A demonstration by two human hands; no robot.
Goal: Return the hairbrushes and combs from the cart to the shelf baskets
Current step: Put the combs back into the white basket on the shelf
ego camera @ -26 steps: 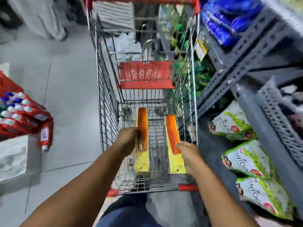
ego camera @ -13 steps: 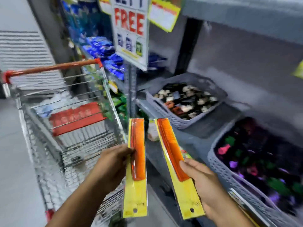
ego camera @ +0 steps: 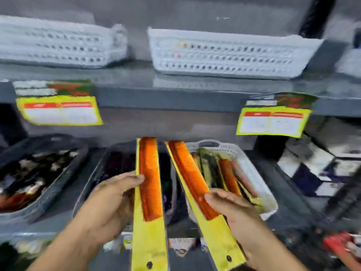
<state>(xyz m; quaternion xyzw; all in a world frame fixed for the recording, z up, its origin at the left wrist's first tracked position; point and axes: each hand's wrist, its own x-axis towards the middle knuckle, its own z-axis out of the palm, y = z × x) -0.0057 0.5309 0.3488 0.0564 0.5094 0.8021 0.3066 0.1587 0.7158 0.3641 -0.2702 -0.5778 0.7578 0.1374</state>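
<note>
My left hand [ego camera: 111, 200] grips an orange comb on a yellow card [ego camera: 150, 184], held upright in front of the shelf. My right hand [ego camera: 232, 208] grips a second orange comb on a yellow card [ego camera: 190, 177], tilted to the left. Just behind the right comb stands a white basket [ego camera: 254, 173] on the lower shelf, holding several similar carded combs. The cart is out of view.
A dark basket [ego camera: 91, 178] of small dark items sits behind the left comb, and another dark basket [ego camera: 64, 178] stands further left. Two white baskets [ego camera: 224, 53] rest on the upper shelf. Yellow price tags [ego camera: 271, 120] hang from the shelf edge. Boxed goods [ego camera: 316, 169] lie at right.
Both hands lifted the two combs out of the cart and carried them right to the shelf. The view swung from the cart to the baskets.
</note>
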